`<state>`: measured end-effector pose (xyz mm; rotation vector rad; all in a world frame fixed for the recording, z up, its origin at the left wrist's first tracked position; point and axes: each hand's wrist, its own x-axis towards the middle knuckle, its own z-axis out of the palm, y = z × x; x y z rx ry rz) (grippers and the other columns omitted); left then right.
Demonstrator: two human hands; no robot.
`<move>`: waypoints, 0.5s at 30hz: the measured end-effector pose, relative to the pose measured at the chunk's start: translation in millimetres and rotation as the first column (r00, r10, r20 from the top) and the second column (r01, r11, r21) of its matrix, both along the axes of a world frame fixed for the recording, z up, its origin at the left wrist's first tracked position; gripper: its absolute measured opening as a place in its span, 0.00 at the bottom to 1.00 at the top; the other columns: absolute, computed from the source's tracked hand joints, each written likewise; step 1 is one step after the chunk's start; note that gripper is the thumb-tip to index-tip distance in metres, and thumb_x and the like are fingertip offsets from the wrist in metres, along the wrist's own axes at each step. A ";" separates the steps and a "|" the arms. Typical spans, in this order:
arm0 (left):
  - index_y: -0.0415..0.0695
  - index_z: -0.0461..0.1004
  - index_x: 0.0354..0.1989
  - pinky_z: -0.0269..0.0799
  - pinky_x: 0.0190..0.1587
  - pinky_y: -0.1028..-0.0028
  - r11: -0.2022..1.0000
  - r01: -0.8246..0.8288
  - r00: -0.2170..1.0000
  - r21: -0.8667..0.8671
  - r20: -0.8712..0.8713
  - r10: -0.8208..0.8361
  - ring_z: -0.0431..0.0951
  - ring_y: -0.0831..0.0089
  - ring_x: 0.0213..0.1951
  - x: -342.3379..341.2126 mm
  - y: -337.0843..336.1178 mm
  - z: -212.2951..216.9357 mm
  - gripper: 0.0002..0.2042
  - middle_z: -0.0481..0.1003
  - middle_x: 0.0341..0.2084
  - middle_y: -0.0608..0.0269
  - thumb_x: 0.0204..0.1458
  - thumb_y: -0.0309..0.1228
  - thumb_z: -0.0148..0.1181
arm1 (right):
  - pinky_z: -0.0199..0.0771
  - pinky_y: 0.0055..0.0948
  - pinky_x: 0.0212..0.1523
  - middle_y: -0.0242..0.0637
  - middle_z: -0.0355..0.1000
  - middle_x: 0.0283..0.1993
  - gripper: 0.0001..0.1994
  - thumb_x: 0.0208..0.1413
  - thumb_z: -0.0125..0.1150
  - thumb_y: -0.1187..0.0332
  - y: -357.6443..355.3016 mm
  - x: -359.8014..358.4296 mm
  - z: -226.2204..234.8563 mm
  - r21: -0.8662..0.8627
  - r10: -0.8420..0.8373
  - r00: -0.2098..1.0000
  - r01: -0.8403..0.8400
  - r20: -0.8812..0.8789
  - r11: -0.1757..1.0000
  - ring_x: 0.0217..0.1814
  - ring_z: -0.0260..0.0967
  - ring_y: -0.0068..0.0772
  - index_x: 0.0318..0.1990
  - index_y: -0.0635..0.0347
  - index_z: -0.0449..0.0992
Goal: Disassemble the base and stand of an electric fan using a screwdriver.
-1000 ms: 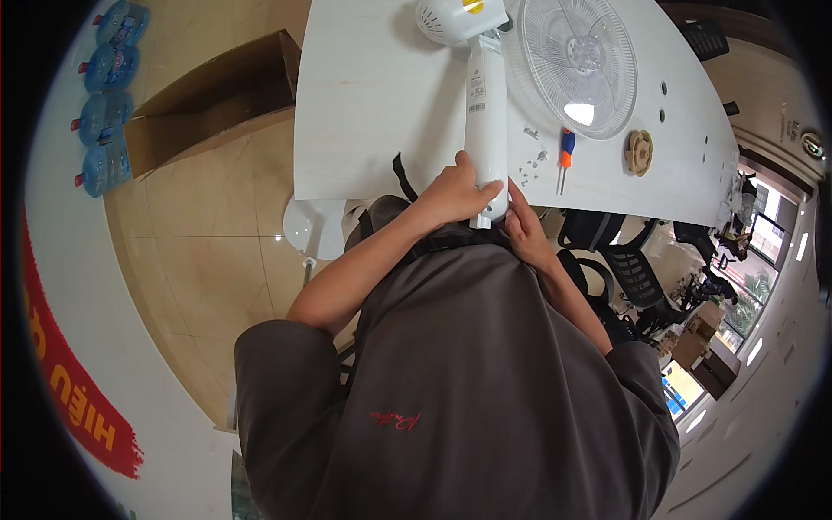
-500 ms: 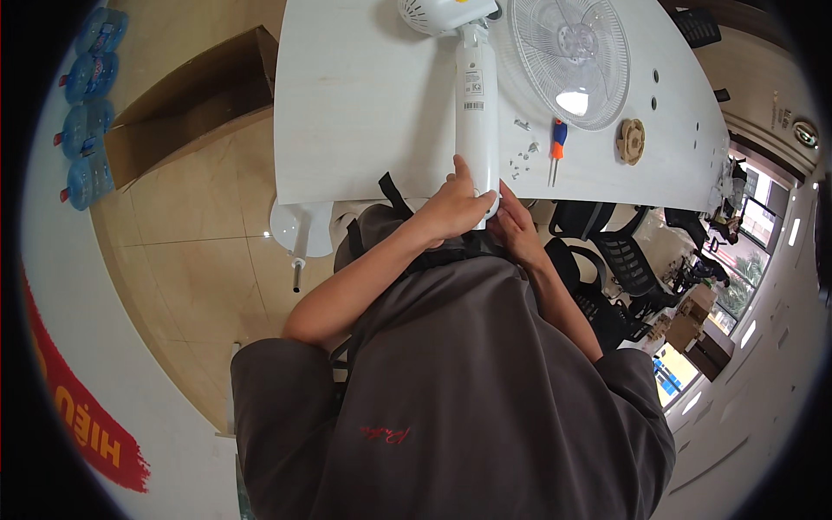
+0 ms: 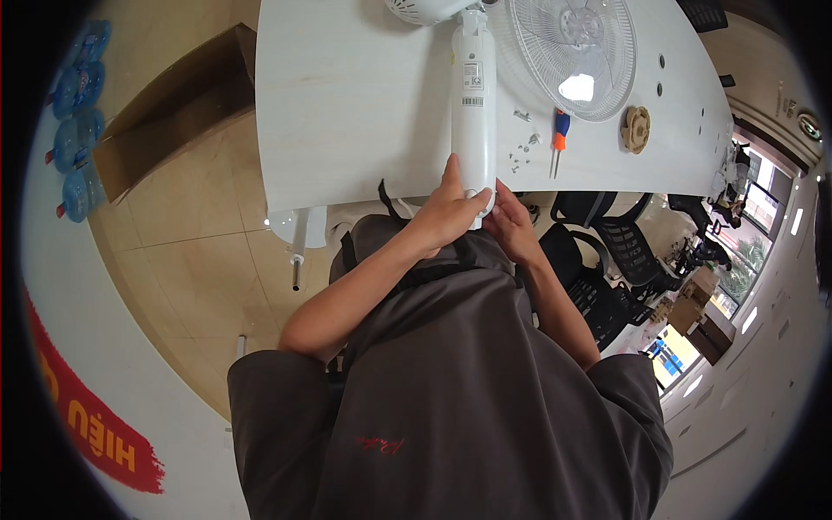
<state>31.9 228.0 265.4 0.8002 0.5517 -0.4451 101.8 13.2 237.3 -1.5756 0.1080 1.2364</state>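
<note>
A white fan body, a long column with labels on its face, lies on the table with its lower end at the near edge. At its far end is the rounded white motor housing, cut off by the picture's top. My left hand grips the column's lower end, thumb across it and index finger pointing up along its side. My right hand is closed at the right side of that same end, fingertips against it. Whether those fingertips hold a small part is hidden.
On the white table lie a clear fan grille with blades, a blue-orange screwdriver, several small screws and a tan scalloped disc. Left are a white stand with a pole, a cardboard box and water bottles.
The whole view has shifted slightly, with the table and fan body a little higher and to the left. Both hands stay at the column's lower end.
</note>
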 end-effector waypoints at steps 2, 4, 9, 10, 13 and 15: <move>0.34 0.26 0.72 0.53 0.67 0.65 0.999 -0.013 1.000 -0.046 -0.027 0.012 0.51 0.55 0.71 0.8 2.9 4.5 0.44 0.46 0.70 0.38 0.62 0.38 0.54 | 0.69 0.33 0.62 0.43 0.61 0.67 0.27 0.69 0.40 0.74 -0.6 -0.1 -0.6 0.005 -0.002 1.000 0.002 -0.014 1.000 0.66 0.62 0.35 0.73 0.57 0.47; 0.35 0.25 0.72 0.54 0.67 0.64 0.998 -0.009 0.999 -0.069 -0.036 0.007 0.52 0.56 0.70 0.7 4.9 6.3 0.44 0.46 0.70 0.38 0.62 0.38 0.54 | 0.69 0.34 0.61 0.43 0.61 0.67 0.26 0.69 0.40 0.74 0.0 -0.5 -1.1 0.002 -0.006 1.000 0.006 -0.023 1.000 0.66 0.63 0.35 0.73 0.57 0.48; 0.39 0.26 0.73 0.58 0.65 0.63 0.998 -0.011 0.998 -0.054 -0.067 0.007 0.59 0.56 0.67 2.4 3.6 2.4 0.46 0.53 0.67 0.40 0.61 0.40 0.56 | 0.70 0.35 0.61 0.46 0.62 0.66 0.26 0.69 0.39 0.75 7.3 1.2 3.1 0.008 -0.009 1.000 0.009 -0.023 1.000 0.65 0.64 0.36 0.73 0.57 0.48; 0.40 0.28 0.73 0.60 0.63 0.64 0.999 -0.026 0.998 -0.039 -0.065 0.024 0.61 0.56 0.65 2.3 1.2 -1.0 0.45 0.56 0.65 0.41 0.61 0.41 0.56 | 0.70 0.35 0.61 0.45 0.62 0.65 0.26 0.68 0.39 0.75 7.6 2.1 4.2 0.014 -0.002 1.000 0.002 -0.017 1.000 0.65 0.64 0.35 0.73 0.59 0.47; 0.39 0.32 0.71 0.65 0.60 0.65 0.999 -0.043 0.995 0.001 -0.088 0.043 0.66 0.57 0.61 1.0 0.8 -14.1 0.44 0.62 0.60 0.42 0.60 0.42 0.59 | 0.70 0.35 0.60 0.43 0.64 0.64 0.27 0.68 0.39 0.76 14.1 3.8 9.0 -0.010 0.066 0.997 -0.066 0.040 0.998 0.64 0.65 0.35 0.73 0.61 0.46; 0.37 0.34 0.70 0.68 0.58 0.65 0.999 -0.039 0.994 0.037 -0.099 0.042 0.69 0.58 0.59 1.4 -2.5 -22.8 0.44 0.64 0.58 0.42 0.58 0.42 0.61 | 0.71 0.35 0.59 0.43 0.64 0.63 0.27 0.68 0.39 0.77 15.3 2.8 11.3 -0.033 0.122 0.987 -0.119 0.103 0.992 0.63 0.65 0.34 0.73 0.61 0.46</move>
